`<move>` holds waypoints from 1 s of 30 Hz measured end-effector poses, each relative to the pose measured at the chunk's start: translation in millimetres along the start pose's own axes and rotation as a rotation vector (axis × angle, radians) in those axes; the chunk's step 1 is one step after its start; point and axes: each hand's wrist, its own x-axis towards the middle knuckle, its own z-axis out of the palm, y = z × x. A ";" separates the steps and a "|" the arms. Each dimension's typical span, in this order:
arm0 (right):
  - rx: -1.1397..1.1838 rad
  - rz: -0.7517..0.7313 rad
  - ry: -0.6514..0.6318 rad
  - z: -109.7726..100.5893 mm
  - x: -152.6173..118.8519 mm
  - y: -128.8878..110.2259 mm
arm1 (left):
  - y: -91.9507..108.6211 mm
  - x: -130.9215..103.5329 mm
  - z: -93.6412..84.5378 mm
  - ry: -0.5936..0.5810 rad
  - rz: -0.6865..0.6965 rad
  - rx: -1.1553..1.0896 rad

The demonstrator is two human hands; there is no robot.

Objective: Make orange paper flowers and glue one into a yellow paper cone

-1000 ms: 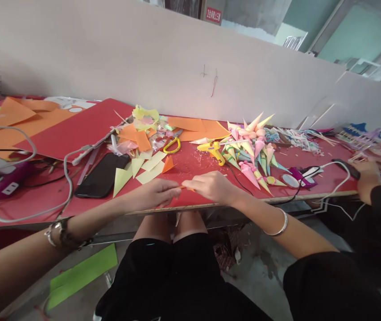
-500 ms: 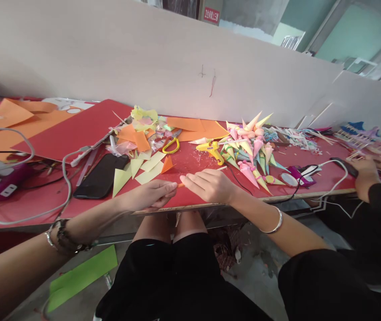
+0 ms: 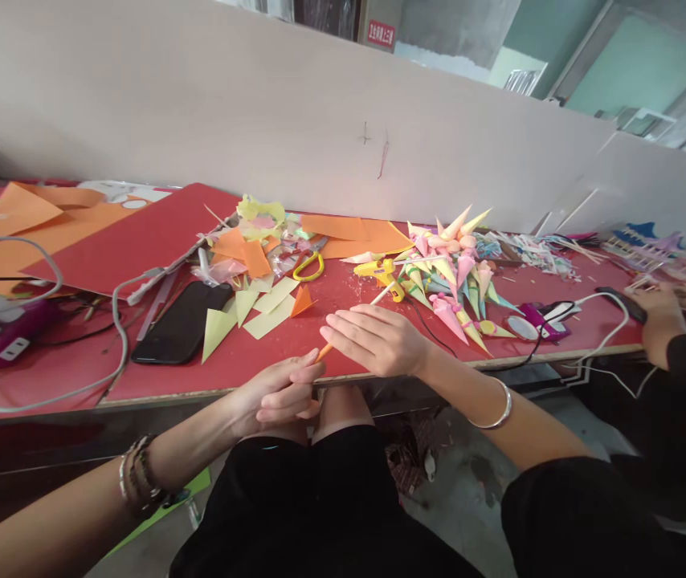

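Near the table's front edge, my left hand (image 3: 287, 393) pinches a small rolled orange paper (image 3: 324, 352). My right hand (image 3: 376, 341) is bent over the roll's upper end, its fingers pressed together, and a white stick (image 3: 382, 294) sticks out beyond it. An orange folded paper piece (image 3: 302, 302) stands behind my hands, beside pale yellow paper pieces (image 3: 269, 316). A yellow glue gun (image 3: 381, 274) lies just behind my right hand.
Paper cones (image 3: 452, 265) are heaped right of the glue gun. Yellow-handled scissors (image 3: 309, 266), a black phone (image 3: 181, 323) and red card (image 3: 138, 237) lie further left. A power strip (image 3: 545, 319) with cables sits right. Another person's hands (image 3: 659, 309) work at the far right.
My left hand has moved down and toward me, its fingers now curled more visibly. The orange roll tilts more, and more of the white stick shows past my right hand.
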 end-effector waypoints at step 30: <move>0.089 0.121 -0.121 21.3 -9.7 3.2 | 40.1 -3.4 -10.4 0.158 0.186 1.312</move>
